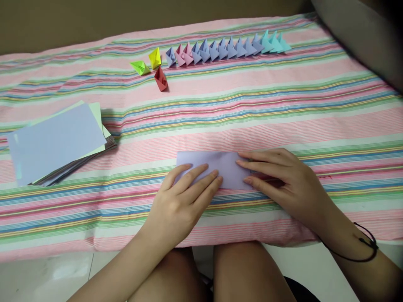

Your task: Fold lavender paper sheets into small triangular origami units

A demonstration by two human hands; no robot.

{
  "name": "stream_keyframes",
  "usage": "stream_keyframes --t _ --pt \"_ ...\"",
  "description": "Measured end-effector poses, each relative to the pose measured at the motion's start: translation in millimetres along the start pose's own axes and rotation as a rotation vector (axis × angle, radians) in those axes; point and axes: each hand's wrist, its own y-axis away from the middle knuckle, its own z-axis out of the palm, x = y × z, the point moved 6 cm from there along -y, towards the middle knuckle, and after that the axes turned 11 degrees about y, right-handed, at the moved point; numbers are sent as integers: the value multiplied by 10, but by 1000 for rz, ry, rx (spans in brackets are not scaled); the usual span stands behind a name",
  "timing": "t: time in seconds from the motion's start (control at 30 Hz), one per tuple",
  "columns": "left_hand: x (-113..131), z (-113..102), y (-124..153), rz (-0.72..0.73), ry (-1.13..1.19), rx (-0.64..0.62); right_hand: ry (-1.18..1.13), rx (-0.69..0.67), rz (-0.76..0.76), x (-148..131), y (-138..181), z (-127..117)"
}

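Observation:
A lilac sheet of paper (225,167), folded into a long narrow rectangle, lies flat on the striped cloth in front of me. My left hand (185,197) rests across its left and lower part, palm down with the fingers stretched out. At the right end, my right hand (280,176) touches the paper with spread, extended fingertips; its thumb side is partly hidden. Both hands press on the sheet from above, and part of its lower left edge is covered.
A stack of coloured paper (59,142) lies at the left. Along the back runs a row of small folded paper boats (222,49). Beside it sit a green boat (140,67), a yellow boat (155,58) and a red boat (160,79). A striped cloth (132,218) covers the surface.

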Motion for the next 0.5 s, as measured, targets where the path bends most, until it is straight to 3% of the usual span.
stream_keyframes --t 0.23,0.5 --pt "-21 -10 10 -20 64 62 80 72 -95 -46 40 -6" --pt "-54 -81 -9 -95 71 119 67 -17 -159 -66 51 41"
